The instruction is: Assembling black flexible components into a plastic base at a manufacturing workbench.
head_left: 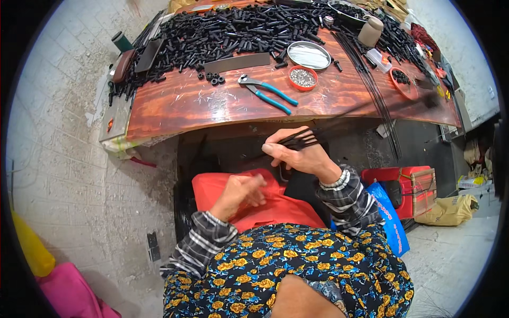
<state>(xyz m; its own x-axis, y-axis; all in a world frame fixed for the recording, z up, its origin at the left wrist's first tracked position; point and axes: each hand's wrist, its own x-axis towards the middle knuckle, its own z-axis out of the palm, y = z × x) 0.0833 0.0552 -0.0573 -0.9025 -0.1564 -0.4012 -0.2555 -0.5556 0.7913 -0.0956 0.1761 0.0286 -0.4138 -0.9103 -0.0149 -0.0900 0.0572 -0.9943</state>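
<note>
Black rods [300, 139] getting pinched in right hand [297, 156], left hand [241, 192] curling empty over red bag [265, 206]; probably slipping floorward if grip loosens.

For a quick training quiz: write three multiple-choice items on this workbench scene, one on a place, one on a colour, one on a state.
1. Where do the pliers lie?
A. on the wooden table top
B. on the floor
C. in the red bag

2. What colour are the pliers' handles?
A. yellow
B. blue
C. white

3. What is the right hand doing?
A. resting open on the table
B. holding the pliers
C. gripping a bundle of thin black rods

Answers:
1 A, they lie on the table near its front edge, beside the small red dish.
2 B, both handles show blue.
3 C, its fingers close round the rods below the table edge, while the left hand lies over the red bag.
</note>
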